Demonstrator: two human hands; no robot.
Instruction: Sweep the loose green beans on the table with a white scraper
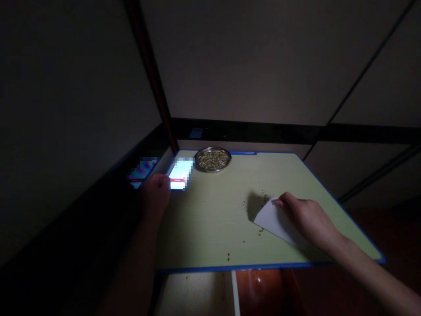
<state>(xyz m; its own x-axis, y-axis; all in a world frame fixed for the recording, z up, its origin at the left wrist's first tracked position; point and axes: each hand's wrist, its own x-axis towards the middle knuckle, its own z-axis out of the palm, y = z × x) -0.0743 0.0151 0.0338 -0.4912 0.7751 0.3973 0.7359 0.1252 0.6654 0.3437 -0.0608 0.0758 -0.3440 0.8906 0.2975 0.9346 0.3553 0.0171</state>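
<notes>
My right hand (305, 217) pinches a white sheet of paper (279, 224), tilted over the right half of the light green tabletop (210, 219). Beyond the paper's left edge, small dark grains (263, 197) lie scattered, with a few more closer to the front edge. My left hand (157, 189) is dim, its fingers curled, at the table's left side. It is beside a glowing phone-like screen (180, 173), and whatever its fingers hold is hidden. At the back stands a round metal plate (213, 170) filled with mixed green and white bean-like pieces.
A dark wall panel (144, 149) with a reflection of the screen borders the left. Pale panels with a dark band (250, 132) stand behind. The tabletop has a blue rim (243, 267). Below its front are a pale surface (197, 294) with specks and a reddish-brown surface (263, 292).
</notes>
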